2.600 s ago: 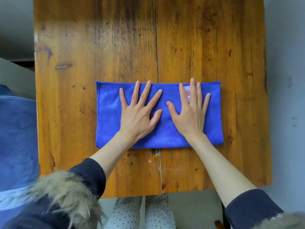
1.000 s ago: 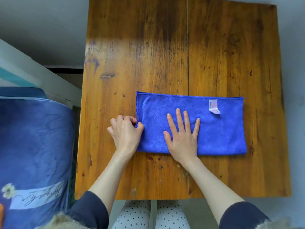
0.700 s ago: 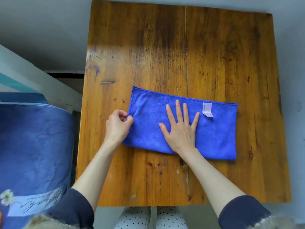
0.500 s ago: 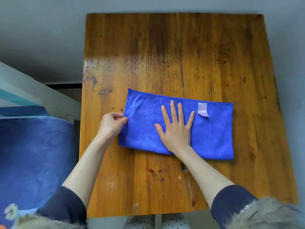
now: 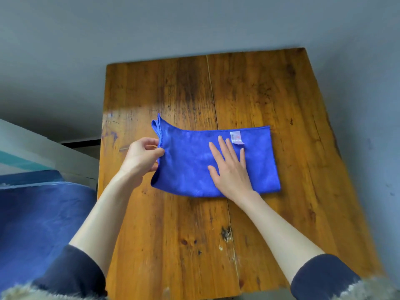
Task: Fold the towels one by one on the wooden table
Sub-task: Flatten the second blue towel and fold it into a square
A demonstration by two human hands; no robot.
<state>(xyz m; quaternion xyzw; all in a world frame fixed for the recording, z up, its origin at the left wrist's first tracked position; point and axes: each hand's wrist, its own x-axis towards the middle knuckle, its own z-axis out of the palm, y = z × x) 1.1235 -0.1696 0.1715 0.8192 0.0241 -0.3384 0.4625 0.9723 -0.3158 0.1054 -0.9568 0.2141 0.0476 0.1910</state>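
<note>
One view, from the head camera, looking down on a wooden table (image 5: 270, 94) that fills the middle of the frame. A blue towel (image 5: 190, 165), folded into a long strip, lies across the centre of the table, its long side running left to right. A small pale label (image 5: 237, 137) sits on the towel near its upper edge, right of centre.

Left hand (image 5: 140, 156): at the left end of the towel, fingers curled, thumb and fingers pinching the towel's short left edge. That end is raised off the wood, and its upper left corner stands up as two loose layers.

Right hand (image 5: 231, 169): flat on the middle of the towel, palm down, fingers straight and slightly spread, fingertips just below and beside the label. The right end of the towel lies flat on the table.

Both forearms are bare; dark sleeves (image 5: 69, 276) with fur trim show at the lower corners of the frame. A blue fabric surface (image 5: 39, 217) occupies the lower left, beside the table. Grey floor (image 5: 194, 22) fills the upper part.
</note>
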